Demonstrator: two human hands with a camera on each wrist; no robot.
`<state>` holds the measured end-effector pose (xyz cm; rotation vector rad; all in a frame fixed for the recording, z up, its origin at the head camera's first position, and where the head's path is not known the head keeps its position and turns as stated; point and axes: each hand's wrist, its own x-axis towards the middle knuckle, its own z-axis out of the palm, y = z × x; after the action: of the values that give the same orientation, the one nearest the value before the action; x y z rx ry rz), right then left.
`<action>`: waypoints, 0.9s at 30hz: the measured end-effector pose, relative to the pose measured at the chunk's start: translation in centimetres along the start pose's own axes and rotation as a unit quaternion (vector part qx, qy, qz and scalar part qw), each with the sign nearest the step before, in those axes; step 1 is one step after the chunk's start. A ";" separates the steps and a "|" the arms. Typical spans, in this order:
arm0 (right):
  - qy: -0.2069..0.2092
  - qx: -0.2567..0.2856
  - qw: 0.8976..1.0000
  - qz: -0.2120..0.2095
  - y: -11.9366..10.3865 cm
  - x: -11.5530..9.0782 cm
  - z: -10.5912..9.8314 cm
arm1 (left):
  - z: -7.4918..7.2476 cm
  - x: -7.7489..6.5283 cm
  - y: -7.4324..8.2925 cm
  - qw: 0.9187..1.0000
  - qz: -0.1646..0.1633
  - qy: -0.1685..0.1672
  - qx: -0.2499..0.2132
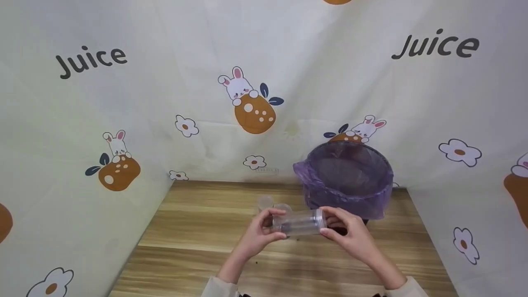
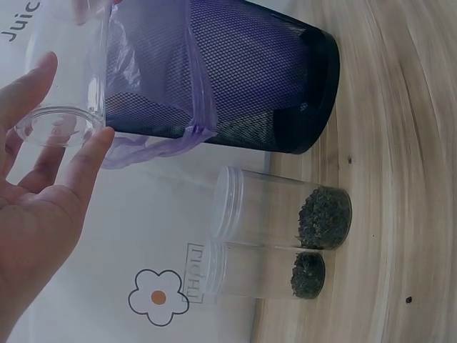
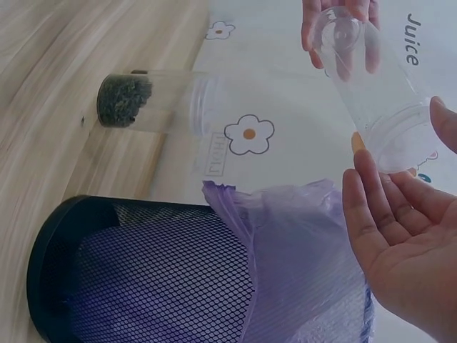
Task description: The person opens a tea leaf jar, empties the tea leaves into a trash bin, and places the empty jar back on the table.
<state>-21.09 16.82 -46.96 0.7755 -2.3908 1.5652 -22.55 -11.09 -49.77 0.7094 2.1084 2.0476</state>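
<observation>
A clear plastic jar (image 1: 299, 223) with a clear screw lid (image 3: 403, 139) is held sideways above the table between both hands. My left hand (image 1: 259, 233) grips its bottom end, thumb on one side and fingers on the other. At the lid end, my right hand (image 1: 350, 233) holds the lid between thumb and fingers. No contents show inside this jar. Behind it stand two lidded clear jars, a larger one (image 2: 268, 207) and a smaller one (image 2: 264, 271), side by side and upright. Each has dark green dried leaves (image 2: 325, 218) at its bottom.
A black mesh bin (image 3: 157, 264) lined with a purple plastic bag (image 1: 346, 202) stands at the back right of the wooden table (image 1: 198, 231). Printed cloth (image 1: 173, 82) walls off the back and both sides. Small dark specks lie on the wood.
</observation>
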 end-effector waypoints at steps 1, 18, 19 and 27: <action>0.001 -0.001 1.000 0.001 0.0 0.0 0.0 | 0.1 0.0 0.0 1.000 0.000 0.001 0.001; -0.007 0.006 1.000 0.017 0.1 -0.2 -0.1 | 0.5 -0.1 0.1 0.997 -0.001 -0.007 0.078; -0.010 0.007 1.000 0.019 0.1 -0.2 -0.1 | 0.6 -0.1 0.1 0.997 -0.001 -0.008 0.083; -0.010 0.007 0.999 0.034 -0.1 0.0 -0.2 | 0.8 0.3 -0.2 0.988 -0.001 -0.005 0.157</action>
<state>-21.06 16.96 -46.85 0.7233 -2.4481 1.6095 -22.53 -10.29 -49.98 0.7520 2.4534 1.7219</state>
